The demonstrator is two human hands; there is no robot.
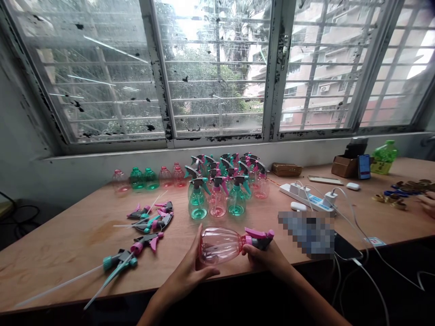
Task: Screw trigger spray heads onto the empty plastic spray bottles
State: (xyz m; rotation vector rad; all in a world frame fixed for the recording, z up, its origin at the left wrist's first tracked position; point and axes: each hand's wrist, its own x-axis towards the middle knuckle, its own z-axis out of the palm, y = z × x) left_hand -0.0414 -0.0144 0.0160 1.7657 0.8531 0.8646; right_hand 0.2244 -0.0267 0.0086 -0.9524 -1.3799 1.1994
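A pink transparent spray bottle (220,246) lies sideways between my hands above the table's front edge, its grey and pink trigger head (260,238) pointing right. My left hand (190,265) cups the base end, thumb below and fingers behind. At the neck, my right hand (267,258) grips just under the trigger head. Beyond them stand several assembled spray bottles (217,203) in pink and green. Loose trigger heads (144,244) with thin tubes lie to the left. Along the wall are headless pink and green bottles (136,179).
A white power strip (307,198) with plugs and cables lies right of the bottles, near a black phone (346,246). Farther right are a cardboard box (344,166), a green bottle (385,156) and metal pieces (390,199). Another person's hand (427,201) shows at the right edge.
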